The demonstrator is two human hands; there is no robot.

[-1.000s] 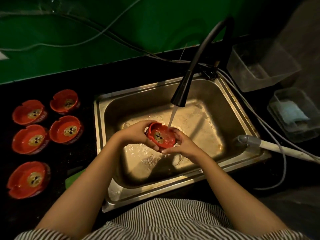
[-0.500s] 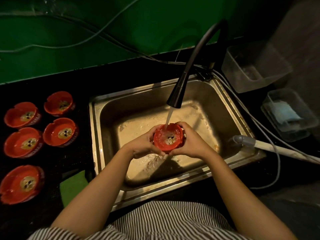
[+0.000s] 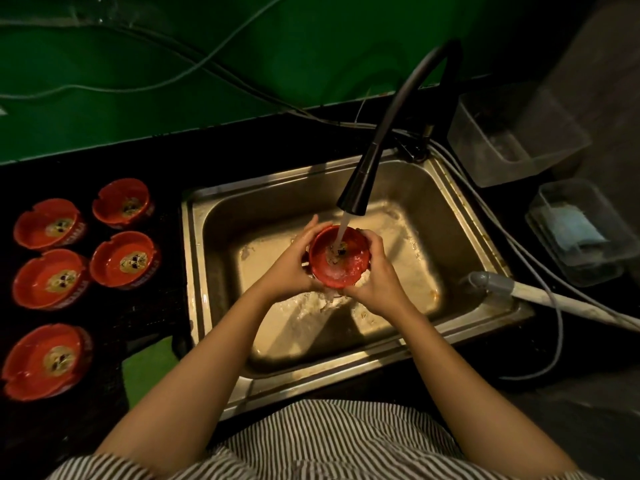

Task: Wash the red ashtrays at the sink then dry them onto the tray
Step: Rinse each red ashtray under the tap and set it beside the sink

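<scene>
Over the steel sink (image 3: 194, 258) I hold a red ashtray (image 3: 349, 268) upright under the running water from the black tap (image 3: 360, 188). My left hand (image 3: 294, 268) cups its left side and my right hand (image 3: 377, 282) cups its right side. Water pools inside the ashtray and spills over the front rim. Several more red ashtrays with ash and dark bits in them stand on the black counter to the left, such as one (image 3: 123, 202) at the back and one (image 3: 45, 362) at the front.
A green sponge or cloth (image 3: 149, 365) lies by the sink's left front corner. Two clear plastic tubs (image 3: 512, 133) (image 3: 581, 233) stand on the right. A grey-white hose (image 3: 540, 299) rests on the sink's right rim. Cables run along the green wall.
The ashtray was tilted on its side beside the stream; now it faces up, right under the tap, and fills with water. Both hands shifted around its sides.
</scene>
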